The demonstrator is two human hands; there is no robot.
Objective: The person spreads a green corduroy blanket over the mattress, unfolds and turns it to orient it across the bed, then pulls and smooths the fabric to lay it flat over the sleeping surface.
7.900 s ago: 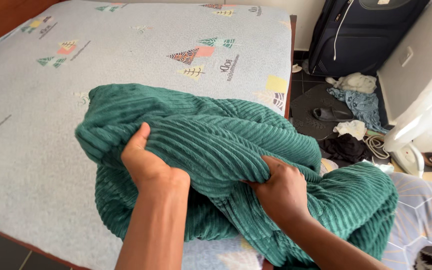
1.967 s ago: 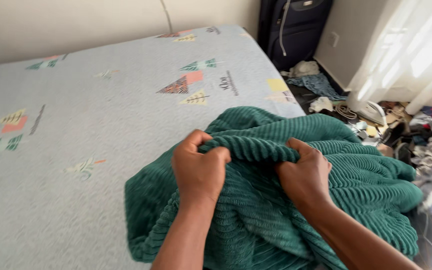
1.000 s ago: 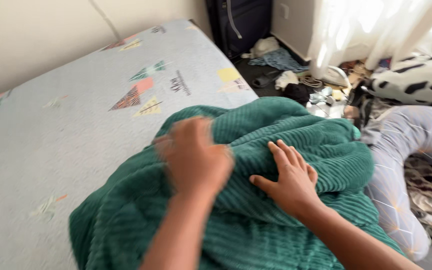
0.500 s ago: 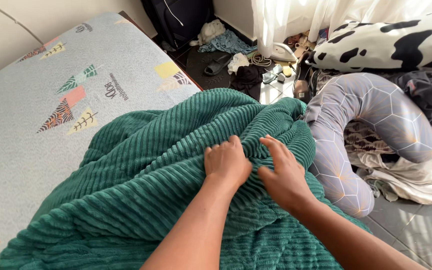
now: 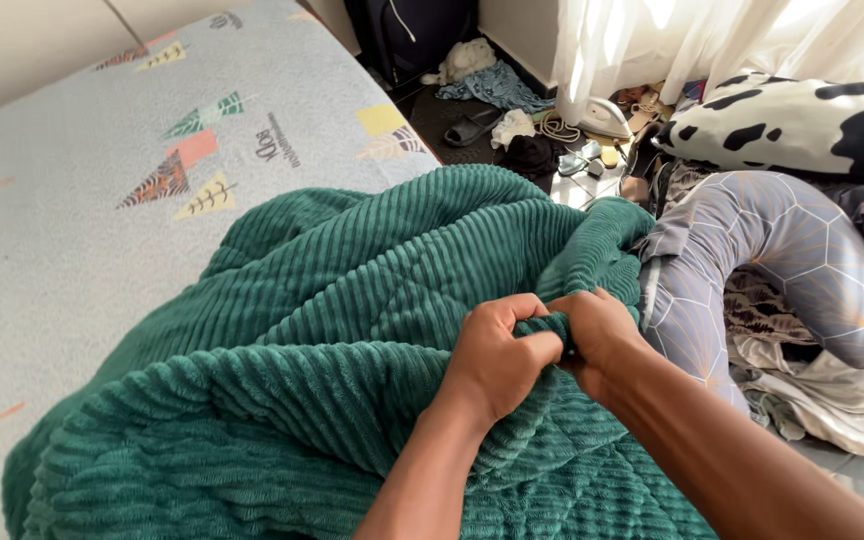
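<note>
Half a second earlier both hands lay open on the green ribbed blanket [image 5: 352, 300], fingers spread. The left hand [image 5: 497, 355] and right hand [image 5: 600, 330] then curled into fists side by side, touching, and pinched up one fold of blanket between them.
</note>
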